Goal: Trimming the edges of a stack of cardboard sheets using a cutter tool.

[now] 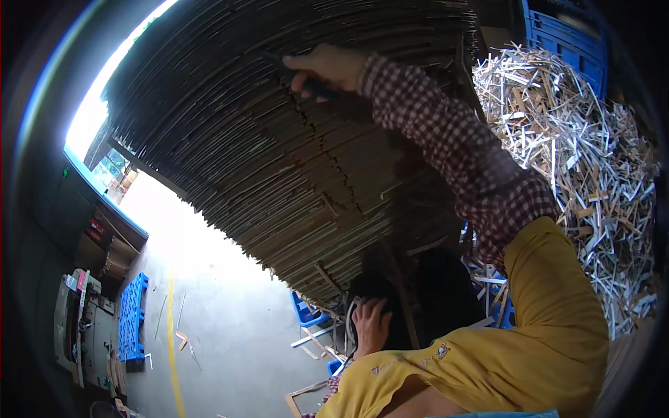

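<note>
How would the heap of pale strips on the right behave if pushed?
The heap would probably shift and shed pieces, since its strips lie loose at odd angles. Being thin, single strips are likely light. Crossing pieces may snag rather than slide cleanly.

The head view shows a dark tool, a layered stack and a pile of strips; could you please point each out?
Dark tool [320, 90], head view, the end below the right hand [327, 67].
Layered stack [258, 167], head view, middle of its ragged face.
Pile of strips [585, 171], head view, middle of the heap.
</note>
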`<state>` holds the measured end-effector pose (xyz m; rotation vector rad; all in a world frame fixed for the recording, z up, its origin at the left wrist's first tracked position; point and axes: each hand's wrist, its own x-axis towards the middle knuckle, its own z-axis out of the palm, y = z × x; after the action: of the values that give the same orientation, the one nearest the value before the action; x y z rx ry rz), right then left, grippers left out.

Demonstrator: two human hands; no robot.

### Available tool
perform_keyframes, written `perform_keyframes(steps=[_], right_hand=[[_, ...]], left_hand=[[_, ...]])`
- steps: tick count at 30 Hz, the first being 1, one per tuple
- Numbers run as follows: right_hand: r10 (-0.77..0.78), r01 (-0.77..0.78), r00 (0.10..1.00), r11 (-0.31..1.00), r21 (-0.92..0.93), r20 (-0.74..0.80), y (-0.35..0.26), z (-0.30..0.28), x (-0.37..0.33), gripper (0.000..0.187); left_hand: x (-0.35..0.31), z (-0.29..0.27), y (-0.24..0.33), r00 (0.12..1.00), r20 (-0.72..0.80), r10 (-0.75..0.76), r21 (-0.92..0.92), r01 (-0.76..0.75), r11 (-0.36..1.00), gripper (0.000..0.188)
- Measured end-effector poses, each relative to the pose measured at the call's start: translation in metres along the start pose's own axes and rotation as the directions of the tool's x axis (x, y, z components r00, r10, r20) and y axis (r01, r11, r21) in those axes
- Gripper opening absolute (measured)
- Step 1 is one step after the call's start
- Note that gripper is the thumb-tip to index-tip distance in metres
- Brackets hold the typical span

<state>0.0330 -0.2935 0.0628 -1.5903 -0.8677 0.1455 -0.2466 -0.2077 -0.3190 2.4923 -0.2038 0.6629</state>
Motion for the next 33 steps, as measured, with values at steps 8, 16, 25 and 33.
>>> perform_keyframes(steps=[8, 16, 25, 33], right_hand=[[-0.083, 0.157, 0.916, 0.974, -0.160, 0.393, 0.124, 0.082, -0.169, 0.038], [-0.048, 0.089, 0.979, 0.974, -0.207, 0.198, 0.039, 0.011, -0.057, 0.044], [0.106, 0.033, 0.913, 0.943, -0.331, 0.394, 0.016, -0.007, -0.039, 0.044], [0.168, -0.115, 0.920, 0.979, -0.166, 0.353, 0.047, -0.062, -0.077, 0.037]], left_hand=[[-0.007, 0.010, -0.010, 0.999, -0.045, 0.012, 0.055, -0.010, 0.998, 0.027], [-0.003, 0.012, 0.000, 0.999, 0.004, 0.043, 0.076, -0.043, 0.996, 0.022], [-0.002, 0.005, 0.001, 0.999, -0.033, 0.024, 0.011, -0.024, 1.000, 0.027], [0.023, -0.011, 0.004, 0.961, -0.265, -0.074, -0.262, 0.002, 0.965, 0.017]])
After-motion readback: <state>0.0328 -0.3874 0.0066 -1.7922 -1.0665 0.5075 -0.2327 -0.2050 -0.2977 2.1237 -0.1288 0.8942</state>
